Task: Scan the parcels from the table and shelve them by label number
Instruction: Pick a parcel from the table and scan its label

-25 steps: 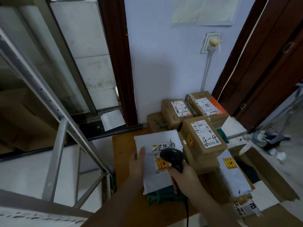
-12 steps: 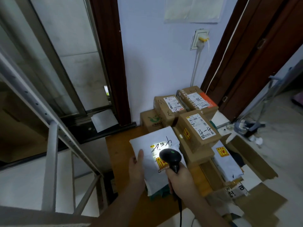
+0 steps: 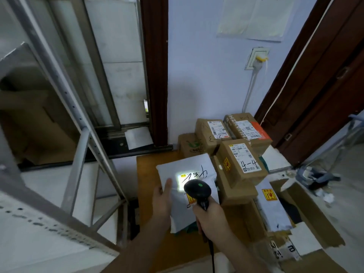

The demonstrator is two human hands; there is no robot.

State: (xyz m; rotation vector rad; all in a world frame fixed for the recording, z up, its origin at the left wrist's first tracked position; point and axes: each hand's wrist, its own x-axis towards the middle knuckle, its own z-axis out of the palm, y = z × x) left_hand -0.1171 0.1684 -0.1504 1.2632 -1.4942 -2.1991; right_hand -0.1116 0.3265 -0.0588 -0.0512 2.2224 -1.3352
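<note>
A white soft parcel (image 3: 181, 205) with a handwritten number lies on the wooden table (image 3: 146, 180). My left hand (image 3: 162, 200) holds its left edge, thumb on top. My right hand (image 3: 210, 219) grips a black barcode scanner (image 3: 198, 191) just above the parcel; a bright patch of light falls on the parcel's label (image 3: 184, 178). To the right stands a cardboard box marked 4-4 (image 3: 241, 164) on top of another box.
More labelled cardboard boxes (image 3: 212, 133) are stacked against the blue wall. A grey soft parcel (image 3: 272, 211) lies in an open carton (image 3: 315, 223) at the right. A metal shelf frame (image 3: 78, 154) stands to the left. A dark wooden door (image 3: 325, 75) is at the right.
The scanner's light now shines on the parcel's label. The view has swung a little; both hands keep their hold on parcel and scanner.
</note>
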